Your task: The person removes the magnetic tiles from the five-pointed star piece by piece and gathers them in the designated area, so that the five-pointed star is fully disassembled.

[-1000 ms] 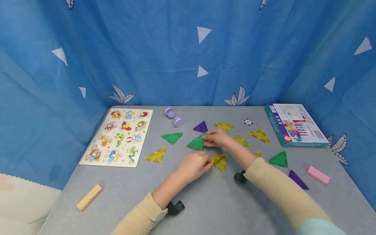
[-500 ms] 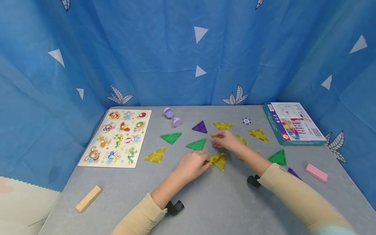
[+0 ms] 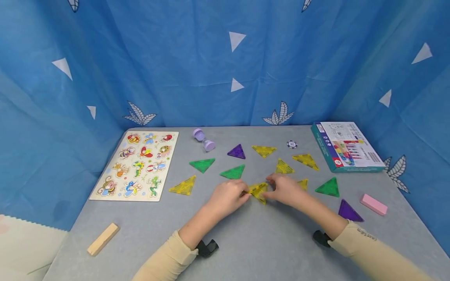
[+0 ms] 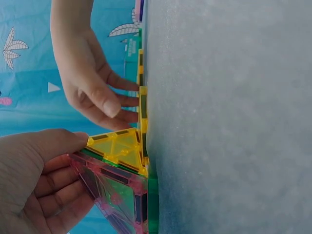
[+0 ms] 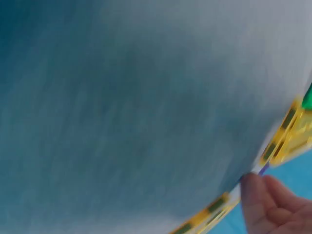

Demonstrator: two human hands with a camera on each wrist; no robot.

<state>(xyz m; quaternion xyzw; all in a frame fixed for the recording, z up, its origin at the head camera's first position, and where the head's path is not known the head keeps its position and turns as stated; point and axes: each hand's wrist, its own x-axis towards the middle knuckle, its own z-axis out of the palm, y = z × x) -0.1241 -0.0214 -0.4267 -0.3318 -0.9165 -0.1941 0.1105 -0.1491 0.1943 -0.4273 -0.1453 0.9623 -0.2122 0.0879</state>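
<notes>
My left hand [image 3: 227, 197] pinches a small upright cluster of see-through triangle tiles between thumb and fingers. In the left wrist view, the cluster has a yellow tile [image 4: 117, 147] and a pink tile [image 4: 114, 187], with green visible through and beneath them. From the head view my left hand hides the pink tile. A flat yellow tile [image 3: 261, 196] adjoins the cluster on its right. Beside that tile is my right hand [image 3: 286, 190], fingers loosely bent and thumb apart from them in the left wrist view. Whether its fingertips touch the tile cannot be told.
Loose yellow, green and purple tiles [image 3: 236, 151] lie around the hands. A wooden puzzle board [image 3: 162, 158] is at left, with a wooden block [image 3: 103, 239] nearer. At right are a box [image 3: 346, 146] and a pink block [image 3: 374, 204]. A purple hourglass-shaped toy [image 3: 209, 145] lies at the back.
My right hand has let go of the green tile behind the cluster and come nearer, to the right side of the yellow tile. My left hand keeps its hold with little movement.
</notes>
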